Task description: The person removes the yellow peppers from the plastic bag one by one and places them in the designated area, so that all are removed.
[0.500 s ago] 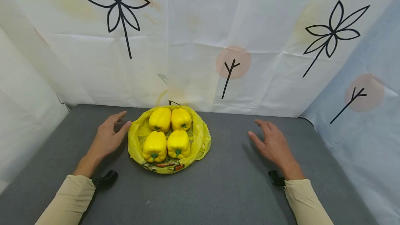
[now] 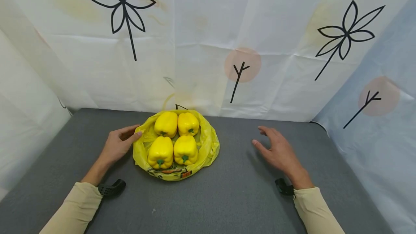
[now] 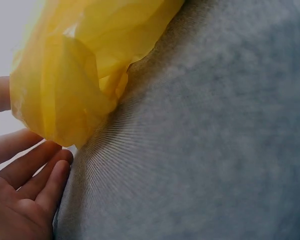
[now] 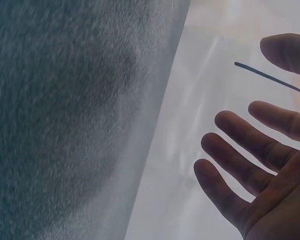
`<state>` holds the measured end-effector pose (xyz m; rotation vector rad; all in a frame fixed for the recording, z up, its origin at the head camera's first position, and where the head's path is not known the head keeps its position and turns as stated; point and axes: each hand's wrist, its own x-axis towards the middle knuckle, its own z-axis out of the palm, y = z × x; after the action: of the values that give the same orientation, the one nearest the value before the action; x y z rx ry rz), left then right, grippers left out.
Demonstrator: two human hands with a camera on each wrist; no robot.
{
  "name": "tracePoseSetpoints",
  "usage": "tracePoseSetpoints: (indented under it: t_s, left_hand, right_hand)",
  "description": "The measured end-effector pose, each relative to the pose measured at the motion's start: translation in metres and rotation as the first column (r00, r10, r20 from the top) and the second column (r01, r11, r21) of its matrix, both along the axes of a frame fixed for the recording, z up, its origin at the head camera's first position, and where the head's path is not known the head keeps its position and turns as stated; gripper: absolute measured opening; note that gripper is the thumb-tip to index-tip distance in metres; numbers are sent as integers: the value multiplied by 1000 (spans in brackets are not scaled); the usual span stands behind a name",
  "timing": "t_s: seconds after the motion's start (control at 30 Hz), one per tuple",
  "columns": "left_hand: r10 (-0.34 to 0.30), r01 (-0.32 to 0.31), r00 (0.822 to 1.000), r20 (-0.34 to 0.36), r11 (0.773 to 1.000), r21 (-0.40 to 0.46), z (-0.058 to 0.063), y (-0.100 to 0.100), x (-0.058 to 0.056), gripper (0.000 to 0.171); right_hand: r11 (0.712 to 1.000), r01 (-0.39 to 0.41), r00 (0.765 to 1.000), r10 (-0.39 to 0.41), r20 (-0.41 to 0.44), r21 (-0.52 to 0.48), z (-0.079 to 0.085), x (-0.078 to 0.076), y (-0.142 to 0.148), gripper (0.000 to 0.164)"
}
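Note:
Several yellow bell peppers point(image 2: 160, 151) with green stems sit inside a thin yellow plastic bag point(image 2: 210, 143), its mouth spread wide around them. My left hand point(image 2: 117, 145) is at the bag's left rim, thumb tip overlapping the edge. In the left wrist view, relaxed, fairly straight fingers point(image 3: 32, 162) lie beside and below the crumpled bag wall point(image 3: 64, 100). Well to the right of the bag, my right hand point(image 2: 281, 151) hovers above the table with nothing in it. Its fingers point(image 4: 235, 170) are spread and loosely extended in the right wrist view.
The grey cloth-covered table point(image 2: 195, 208) runs back to a white curtain point(image 2: 201, 17) printed with black flower and twig drawings. More curtain point(image 2: 390, 154) hangs along the right side. Dark wrist-worn devices point(image 2: 112, 187) sit below both hands.
My left hand has moved right and slightly nearer, reaching the bag's rim. The right hand has shifted a little left. The bag and peppers have stayed put.

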<state>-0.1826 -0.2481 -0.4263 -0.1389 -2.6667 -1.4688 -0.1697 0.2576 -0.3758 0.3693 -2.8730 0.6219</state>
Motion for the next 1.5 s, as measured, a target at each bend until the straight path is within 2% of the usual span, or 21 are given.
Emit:
tracePoseSetpoints:
  t_s: [0.2, 0.4, 0.6, 0.83, 1.0, 1.17, 1.3, 1.5]
  left_hand:
    - [12, -11, 999, -36, 1000, 26, -6, 1, -1, 53]
    - [13, -13, 1000, -18, 1000, 26, -7, 0, -1, 54]
    - [20, -20, 1000, -11, 1000, 3, -9, -1, -1, 55]
    - [22, -22, 1000, -19, 1000, 7, -9, -2, -2, 54]
    - [18, -18, 1000, -24, 1000, 18, -10, -3, -3, 53]
    - [16, -16, 1000, -27, 1000, 8, -10, -3, -3, 53]
    - [18, -18, 1000, -24, 1000, 7, -9, -3, -4, 53]
    - [17, -17, 1000, -25, 1000, 16, -9, -2, -4, 52]
  right_hand:
    - [999, -28, 999, 29, 29, -37, -2, 3, -6, 59]
    - [989, -109, 993, 113, 34, -100, -2, 6, -18, 59]
    - [967, -172, 979, 188, 76, -189, 4, 8, -32, 58]
    - [906, -267, 948, 308, 80, -327, 13, 10, -53, 56]
    - [835, -322, 911, 402, 94, -445, 16, 7, -76, 55]
    - [770, -322, 874, 465, 139, -550, 15, 4, -103, 60]
    - [751, -310, 849, 494, 185, -582, 12, 1, -121, 68]
    - [752, -300, 831, 508, 227, -586, 6, -6, -139, 80]
